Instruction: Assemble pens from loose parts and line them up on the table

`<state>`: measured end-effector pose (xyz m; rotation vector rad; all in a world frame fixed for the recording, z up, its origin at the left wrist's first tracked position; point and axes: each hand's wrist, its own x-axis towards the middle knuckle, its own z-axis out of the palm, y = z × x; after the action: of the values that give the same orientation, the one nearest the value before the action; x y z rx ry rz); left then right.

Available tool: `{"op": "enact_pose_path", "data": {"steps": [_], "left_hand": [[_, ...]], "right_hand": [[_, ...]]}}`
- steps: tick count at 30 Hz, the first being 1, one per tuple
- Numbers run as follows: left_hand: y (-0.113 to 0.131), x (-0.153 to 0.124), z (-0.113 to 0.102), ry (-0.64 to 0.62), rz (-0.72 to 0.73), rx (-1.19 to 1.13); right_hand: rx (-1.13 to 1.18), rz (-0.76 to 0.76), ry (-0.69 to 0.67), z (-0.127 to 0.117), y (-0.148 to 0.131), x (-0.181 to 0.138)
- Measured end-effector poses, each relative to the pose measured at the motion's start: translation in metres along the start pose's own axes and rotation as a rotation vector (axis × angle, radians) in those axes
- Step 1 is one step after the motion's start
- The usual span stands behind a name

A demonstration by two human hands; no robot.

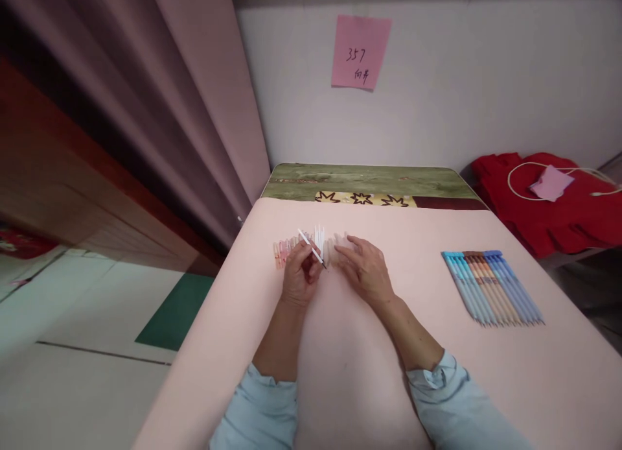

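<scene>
My left hand [300, 278] pinches a thin white pen refill [310, 244], which slants down to the right and ends in a dark tip. Just beyond it, several white refills [319, 235] lie side by side on the pale pink tabletop. Pinkish, translucent pen parts [280, 252] form a row on the left, partly hidden by that hand. Over pale translucent pen parts [337, 240] hovers or rests my right hand [368, 270], its fingers apart; whether it touches them I cannot tell.
To the right lies a neat row of assembled pens [490, 288] in blue and brown tones, tips towards me. A green wood-patterned strip [379, 176] runs along the table's back edge by the wall. Red cloth [515, 203] with a white cable is beyond the right edge; a curtain [208, 80] hangs left.
</scene>
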<state>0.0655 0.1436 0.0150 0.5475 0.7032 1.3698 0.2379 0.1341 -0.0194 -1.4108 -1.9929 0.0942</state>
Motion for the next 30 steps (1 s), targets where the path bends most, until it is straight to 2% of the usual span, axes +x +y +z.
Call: {"op": "enact_pose_path", "data": {"steps": [2, 7, 12, 17, 19, 21, 25, 30], "left_hand": [[0.0, -0.003, 0.002, -0.014, -0.002, 0.006], [0.0, -0.004, 0.001, 0.007, 0.017, 0.008], [-0.002, -0.002, 0.0, 0.065, 0.085, 0.019], [-0.004, -0.003, 0.003, 0.054, 0.064, 0.05], [-0.004, -0.004, 0.005, 0.06, 0.057, 0.063], [-0.005, -0.004, 0.006, 0.063, 0.055, 0.065], [-0.005, -0.004, 0.007, 0.061, 0.053, 0.049], [0.007, -0.003, 0.001, 0.073, 0.066, -0.024]], "right_hand": [[-0.003, 0.035, 0.01, 0.003, 0.002, -0.002], [0.052, 0.228, 0.111, 0.004, 0.005, -0.004], [0.013, 0.299, 0.127, -0.001, 0.003, -0.003], [-0.072, 0.355, 0.164, -0.006, 0.002, -0.001], [-0.088, 0.333, 0.178, -0.006, 0.002, -0.001], [-0.106, 0.242, 0.153, -0.005, 0.002, -0.001], [-0.181, 0.054, 0.017, 0.0, 0.004, -0.002], [-0.262, 0.035, -0.109, 0.004, 0.006, -0.003]]}}
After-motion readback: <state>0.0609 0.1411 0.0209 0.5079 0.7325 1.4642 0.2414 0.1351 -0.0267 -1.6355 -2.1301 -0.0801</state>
